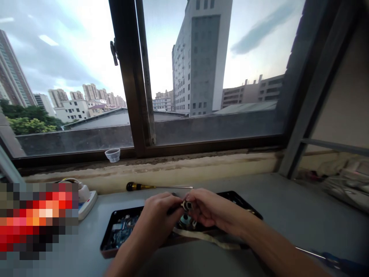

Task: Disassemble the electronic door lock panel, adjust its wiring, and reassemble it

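My left hand (160, 215) and my right hand (210, 207) meet above an open black device case (105, 246). Between their fingertips is a small round part (188, 205) with a pale rim and a dark middle; its kind is hard to make out. Both hands are closed on it. Inside the case, a circuit board (122, 231) shows at the left, and a round, light greenish piece (185, 220) lies just under my fingers. A pale, flat strip (210, 237) runs from below my left hand toward my right forearm. My hands hide the case's middle.
Behind the case lies a screwdriver (138, 186) with a yellow-and-black handle. Another, blue-handled screwdriver (331, 259) is at the right. A white power strip (88, 206) sits at the left beside a pixelated patch. A clear plastic cup (113, 155) stands on the windowsill.
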{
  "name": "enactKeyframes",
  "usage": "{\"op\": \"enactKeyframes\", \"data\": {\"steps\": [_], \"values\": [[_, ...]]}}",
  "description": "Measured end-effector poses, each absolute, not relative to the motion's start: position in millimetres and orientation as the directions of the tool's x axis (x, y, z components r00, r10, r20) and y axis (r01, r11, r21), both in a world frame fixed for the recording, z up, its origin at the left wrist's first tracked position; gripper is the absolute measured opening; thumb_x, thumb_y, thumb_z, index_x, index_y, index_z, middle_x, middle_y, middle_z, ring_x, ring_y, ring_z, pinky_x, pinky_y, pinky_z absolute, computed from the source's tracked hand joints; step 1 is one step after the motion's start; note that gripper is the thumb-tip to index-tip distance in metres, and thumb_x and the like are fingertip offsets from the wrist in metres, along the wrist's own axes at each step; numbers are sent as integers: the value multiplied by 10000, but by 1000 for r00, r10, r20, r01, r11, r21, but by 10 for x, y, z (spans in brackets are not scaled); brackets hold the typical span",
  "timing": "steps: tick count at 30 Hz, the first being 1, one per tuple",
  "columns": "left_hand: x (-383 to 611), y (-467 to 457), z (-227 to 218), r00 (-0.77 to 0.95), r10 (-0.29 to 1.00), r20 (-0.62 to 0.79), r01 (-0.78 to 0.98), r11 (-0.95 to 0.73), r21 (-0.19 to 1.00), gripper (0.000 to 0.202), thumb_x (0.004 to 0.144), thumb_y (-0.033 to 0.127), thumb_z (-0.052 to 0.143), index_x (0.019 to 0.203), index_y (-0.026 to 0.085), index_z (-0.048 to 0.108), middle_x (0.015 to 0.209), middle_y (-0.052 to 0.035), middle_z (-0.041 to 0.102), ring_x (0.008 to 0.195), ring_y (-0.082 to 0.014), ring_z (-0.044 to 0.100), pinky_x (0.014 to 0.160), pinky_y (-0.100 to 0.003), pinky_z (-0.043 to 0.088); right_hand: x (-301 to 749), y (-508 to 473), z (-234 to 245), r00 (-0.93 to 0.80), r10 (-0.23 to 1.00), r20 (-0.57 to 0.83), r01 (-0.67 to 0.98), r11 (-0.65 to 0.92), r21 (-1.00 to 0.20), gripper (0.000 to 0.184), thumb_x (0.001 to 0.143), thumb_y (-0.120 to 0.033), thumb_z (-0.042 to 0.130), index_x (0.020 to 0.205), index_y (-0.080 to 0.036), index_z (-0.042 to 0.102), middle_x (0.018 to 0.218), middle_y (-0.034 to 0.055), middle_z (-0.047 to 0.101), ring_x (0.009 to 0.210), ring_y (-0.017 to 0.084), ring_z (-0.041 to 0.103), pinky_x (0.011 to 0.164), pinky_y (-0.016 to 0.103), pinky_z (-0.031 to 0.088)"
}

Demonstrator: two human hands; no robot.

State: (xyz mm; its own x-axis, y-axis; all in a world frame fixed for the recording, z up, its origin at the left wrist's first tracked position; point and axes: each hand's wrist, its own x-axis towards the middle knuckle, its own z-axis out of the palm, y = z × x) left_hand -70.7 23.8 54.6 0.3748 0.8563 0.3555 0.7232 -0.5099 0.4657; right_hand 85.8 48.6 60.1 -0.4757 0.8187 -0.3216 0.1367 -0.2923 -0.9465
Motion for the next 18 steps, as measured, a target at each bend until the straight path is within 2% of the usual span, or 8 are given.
{"op": "enactKeyframes", "data": {"steps": [5,7,9,11,14,15,18], "values": [[-755,218,539,411,835,366,777,-530,339,217,834,210,495,831,180,710,757,-52,695,714,-174,624,653,-247,428,899,470,629,-491,823,-285,234,-191,-953,184,771,-305,348,792,-161,462,555,-17,470,411,48,320,389,176,152],[-762,212,560,415,839,351,803,-520,293,208,829,195,503,814,177,710,730,-50,692,701,-179,623,631,-249,419,952,457,680,-486,848,-209,289,-70,-955,233,819,-353,355,814,-163,488,616,-1,520,426,55,352,403,192,193],[-766,207,572,398,852,339,829,-493,266,205,826,192,505,793,181,707,707,-43,687,687,-181,618,610,-252,409,1011,438,746,-469,879,-85,327,83,-942,223,824,-366,430,841,-170,535,727,4,551,521,62,419,477,199,277],[-766,201,568,383,865,323,850,-467,244,210,828,203,501,775,189,704,703,-39,687,692,-188,615,607,-263,401,1053,418,797,-497,865,73,407,306,-860,169,803,-325,505,862,-184,575,799,-2,553,636,75,454,582,200,323],[-759,190,546,371,879,301,871,-441,215,224,830,206,490,751,187,699,719,-46,690,718,-204,610,625,-285,396,1060,406,799,-615,757,218,513,595,-618,120,806,-244,493,831,-179,592,796,1,547,702,97,468,639,215,342],[-754,185,540,372,881,293,874,-439,210,232,832,203,482,744,184,696,725,-50,691,723,-207,608,632,-289,395,1051,407,781,-640,732,233,526,638,-563,122,810,-224,477,816,-173,588,788,4,542,708,102,472,645,221,346],[-734,174,528,381,884,272,872,-441,213,259,840,194,455,735,179,691,738,-58,694,723,-204,604,645,-292,393,1025,423,710,-649,721,245,530,658,-535,125,812,-203,463,850,-168,577,817,15,544,746,117,480,674,236,351]]}}
